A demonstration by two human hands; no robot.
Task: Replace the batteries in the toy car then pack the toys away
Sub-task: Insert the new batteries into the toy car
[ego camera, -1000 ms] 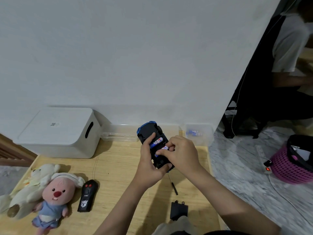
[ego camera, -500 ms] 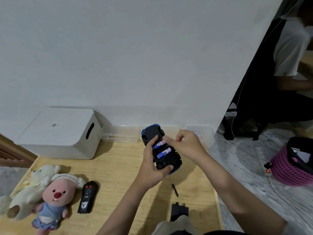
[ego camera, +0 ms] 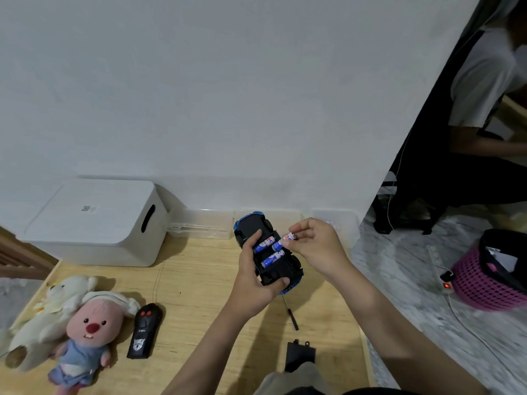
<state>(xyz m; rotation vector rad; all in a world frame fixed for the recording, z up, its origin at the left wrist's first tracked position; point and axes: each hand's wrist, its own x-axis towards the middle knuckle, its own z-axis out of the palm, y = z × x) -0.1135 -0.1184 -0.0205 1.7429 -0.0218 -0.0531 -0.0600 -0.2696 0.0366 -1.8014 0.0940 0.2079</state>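
Note:
My left hand (ego camera: 253,277) grips the blue toy car (ego camera: 268,252), held upside down above the wooden floor with its battery bay open. Two blue-and-white batteries (ego camera: 272,258) lie in the bay. My right hand (ego camera: 315,246) pinches a third battery (ego camera: 283,241) by its upper end, its lower end resting in the bay between the other two. The black battery cover (ego camera: 299,356) lies on the floor near me. A thin black screwdriver (ego camera: 291,315) lies just beyond the cover.
A black remote control (ego camera: 144,333), a pink plush doll (ego camera: 85,337) and a cream plush bear (ego camera: 45,312) lie at the left. A white lidded storage box (ego camera: 94,223) and clear trays (ego camera: 202,226) stand against the wall. A pink basket (ego camera: 484,280), power strip (ego camera: 445,280) and seated person (ego camera: 490,115) are right.
My right hand left the car, went to the clear tray at the back and returned with another battery, now angled into the bay. My left hand shifted the car slightly right.

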